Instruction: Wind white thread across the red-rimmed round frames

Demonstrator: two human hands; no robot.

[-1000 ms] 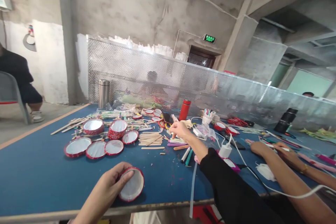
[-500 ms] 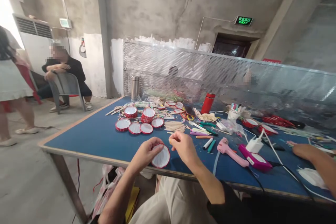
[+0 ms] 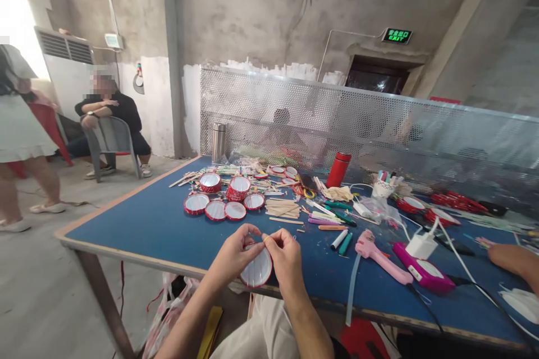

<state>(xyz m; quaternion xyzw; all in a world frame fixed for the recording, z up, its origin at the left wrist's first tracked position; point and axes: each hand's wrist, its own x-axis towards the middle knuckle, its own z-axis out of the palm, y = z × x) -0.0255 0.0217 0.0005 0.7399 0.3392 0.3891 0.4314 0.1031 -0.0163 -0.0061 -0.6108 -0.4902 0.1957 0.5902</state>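
Note:
My left hand grips a round red-rimmed white lid just above the near edge of the blue table. My right hand is closed in a pinch at the lid's top edge, fingertips meeting the left thumb; a small yellowish bit shows between them, too small to name. Both hands are over my lap.
More red-rimmed lids and wooden sticks lie mid-table. Markers, pink glue guns, a white charger and a red bottle stand right. Another person's hand rests far right. People sit and stand at left.
My right hand came back from the sticks and markers to meet the left hand at the lid. The lid was lifted off the table toward me, and the view pulled back.

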